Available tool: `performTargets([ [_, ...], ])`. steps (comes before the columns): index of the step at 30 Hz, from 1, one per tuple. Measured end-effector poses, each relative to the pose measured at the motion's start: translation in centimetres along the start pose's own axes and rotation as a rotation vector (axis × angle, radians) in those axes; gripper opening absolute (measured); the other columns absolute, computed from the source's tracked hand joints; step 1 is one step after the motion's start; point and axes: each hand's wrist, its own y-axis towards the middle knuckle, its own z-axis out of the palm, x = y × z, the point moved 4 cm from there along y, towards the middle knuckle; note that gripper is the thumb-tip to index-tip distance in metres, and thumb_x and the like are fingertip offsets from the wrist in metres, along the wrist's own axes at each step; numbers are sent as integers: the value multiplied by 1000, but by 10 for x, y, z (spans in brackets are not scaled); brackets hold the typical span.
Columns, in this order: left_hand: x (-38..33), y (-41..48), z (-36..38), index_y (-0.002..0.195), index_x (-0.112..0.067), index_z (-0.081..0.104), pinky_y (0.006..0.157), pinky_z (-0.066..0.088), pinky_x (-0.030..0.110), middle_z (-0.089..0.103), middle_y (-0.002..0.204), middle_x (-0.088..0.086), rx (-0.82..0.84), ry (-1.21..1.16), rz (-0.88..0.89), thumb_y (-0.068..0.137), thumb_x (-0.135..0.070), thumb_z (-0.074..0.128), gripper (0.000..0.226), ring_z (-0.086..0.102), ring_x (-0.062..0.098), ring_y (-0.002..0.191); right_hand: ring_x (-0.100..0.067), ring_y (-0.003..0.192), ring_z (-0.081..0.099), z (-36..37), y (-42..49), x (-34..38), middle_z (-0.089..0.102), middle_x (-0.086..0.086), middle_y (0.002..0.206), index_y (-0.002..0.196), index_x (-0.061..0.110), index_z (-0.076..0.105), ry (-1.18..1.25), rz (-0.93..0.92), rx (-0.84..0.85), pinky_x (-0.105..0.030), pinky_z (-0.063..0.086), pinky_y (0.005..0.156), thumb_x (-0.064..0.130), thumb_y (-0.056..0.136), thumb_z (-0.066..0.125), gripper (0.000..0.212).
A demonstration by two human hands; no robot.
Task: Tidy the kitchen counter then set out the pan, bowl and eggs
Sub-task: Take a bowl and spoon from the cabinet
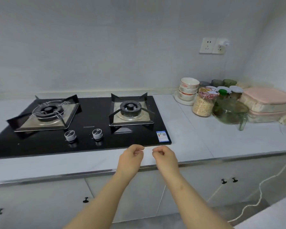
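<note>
My left hand (131,157) and my right hand (163,157) hover side by side over the front strip of the pale counter (196,134), just in front of the black gas hob (82,123). Both have their fingers curled inward with nothing in them. A stack of white patterned bowls (188,89) stands on a white plate at the back right. No pan and no eggs are in sight.
The hob has two burners and two knobs (83,134). At the back right stand a grain-filled jar (203,103), several lidded jars, a green glass jug (229,111) and stacked pink-lidded boxes (269,100). A wall socket (212,46) feeds a white cord. Cabinet doors lie below the counter.
</note>
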Motion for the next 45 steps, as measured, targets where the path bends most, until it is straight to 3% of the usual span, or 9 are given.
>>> performTargets([
  [5,39,-41,-65,102,-23,60,57,38,6,58,84,-8,-136,3,-62,93,-12,46,20,52,5,75,-14,92,54,55,-45,1,58,9,90,92,16,61,32,-20,149,-22,40,79,8,89,48,15],
  [9,67,-57,-111,102,-23,59,60,38,10,58,83,-8,-194,10,-119,93,-12,45,20,52,7,76,-13,88,52,97,-68,5,56,10,86,89,16,59,17,-34,221,-22,38,77,10,90,48,13],
  [15,129,-77,-175,104,-20,57,56,40,15,56,83,0,-194,14,-220,94,-9,43,21,52,14,74,-12,78,53,175,-98,-5,55,8,82,90,18,58,-33,26,294,-17,38,58,12,91,46,13],
  [21,200,-70,-220,104,-21,56,66,41,23,56,81,-2,-86,95,-338,92,-9,41,22,53,15,74,-14,88,52,241,-120,-40,58,6,87,93,16,61,-73,159,291,-16,37,60,9,91,46,16],
  [26,251,-48,-211,111,-16,57,50,38,19,56,84,2,86,178,-440,93,-9,41,25,51,14,67,-14,91,52,264,-122,-77,58,1,95,103,7,64,-82,290,208,-20,35,75,9,90,47,22],
  [33,328,-2,-152,135,-15,39,70,45,29,56,106,10,140,91,-657,94,-20,48,42,58,24,91,-9,67,46,272,-85,-159,53,5,75,73,16,53,-119,416,144,-19,35,56,7,89,45,20],
  [35,344,12,-134,137,-15,35,77,47,32,55,110,11,128,40,-694,94,-24,49,46,57,25,96,-6,64,44,273,-76,-180,51,6,73,74,16,53,-126,419,159,-17,34,55,7,89,45,20],
  [39,360,39,-108,115,-17,47,67,43,29,49,91,5,133,-15,-709,96,-28,46,22,51,22,85,-8,67,48,272,-59,-208,54,4,77,80,14,57,-95,423,174,-18,36,55,7,90,46,16],
  [45,372,45,-97,98,-17,49,54,37,23,54,87,7,61,41,-676,97,-28,40,13,54,21,72,-15,82,55,271,-46,-223,57,7,83,80,18,58,-69,428,223,-20,41,61,9,90,47,17],
])
